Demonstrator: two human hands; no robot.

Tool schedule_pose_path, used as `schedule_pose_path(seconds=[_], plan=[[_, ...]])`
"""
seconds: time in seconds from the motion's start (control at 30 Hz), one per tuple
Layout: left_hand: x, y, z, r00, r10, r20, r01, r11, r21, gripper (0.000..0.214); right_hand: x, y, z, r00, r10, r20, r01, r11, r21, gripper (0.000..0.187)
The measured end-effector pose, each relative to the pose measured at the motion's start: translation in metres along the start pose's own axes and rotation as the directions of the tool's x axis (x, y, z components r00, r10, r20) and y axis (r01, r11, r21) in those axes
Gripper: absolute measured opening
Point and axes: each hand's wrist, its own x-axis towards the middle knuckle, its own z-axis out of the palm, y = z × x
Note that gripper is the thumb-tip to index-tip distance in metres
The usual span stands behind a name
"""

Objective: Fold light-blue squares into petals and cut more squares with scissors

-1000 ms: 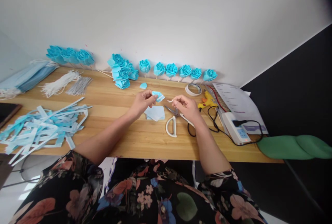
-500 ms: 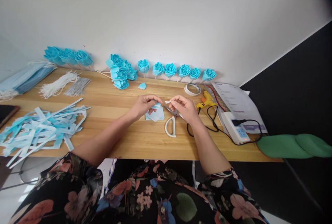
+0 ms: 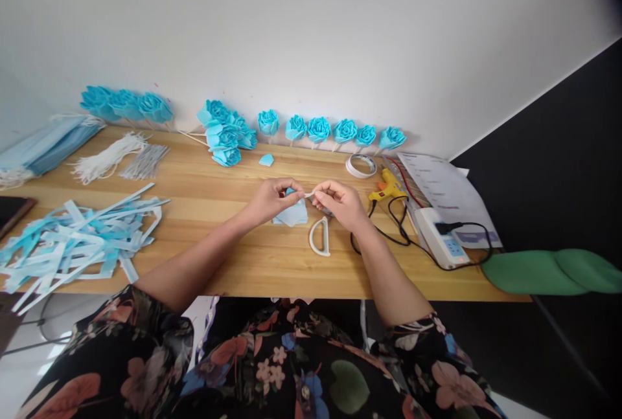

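Note:
Between the fingertips of both hands runs a thin white strip (image 3: 310, 195). My left hand (image 3: 275, 200) is closed in a pinch at its left end, and my right hand (image 3: 341, 204) pinches the other end. Below my left fingers lies a small pile of light-blue fabric pieces (image 3: 292, 215). The scissors (image 3: 319, 237) rest on the table under my right hand, their white handle showing and their blades partly hidden by it. A single blue petal piece (image 3: 266, 160) lies farther back.
Blue fabric flowers (image 3: 319, 129) line the wall. At right are a tape roll (image 3: 361, 166), a yellow glue gun (image 3: 387, 186) with a black cord, and a power strip (image 3: 443, 237). At left lie cut strips (image 3: 82, 237), white cords (image 3: 109, 157) and face masks (image 3: 43, 147).
My left fingers have come to the white strip that my right hand was holding alone. The blue-and-white piece seen at my left fingers is no longer distinct there.

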Motion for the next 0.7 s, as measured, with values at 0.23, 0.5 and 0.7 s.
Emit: schedule_pose_path(seconds=[0.23,0.5,0.7], plan=[[-0.001,0.002,-0.001,0.997,0.064,-0.037,-0.063,0.998,0.017,0.015,-0.002,-0.007,0.002,0.985,-0.13,-0.11,0.093,0.952,-0.292,0.015],[0.003,-0.003,-0.002,0.987,-0.048,-0.153,0.041,0.998,-0.047,0.023,0.004,0.002,-0.025,0.953,-0.158,-0.258,0.04,0.911,-0.412,0.015],[0.006,-0.008,-0.003,0.972,-0.115,-0.205,0.086,0.985,-0.148,0.028,0.003,0.003,-0.024,0.982,-0.187,-0.008,0.13,0.713,-0.689,0.012]])
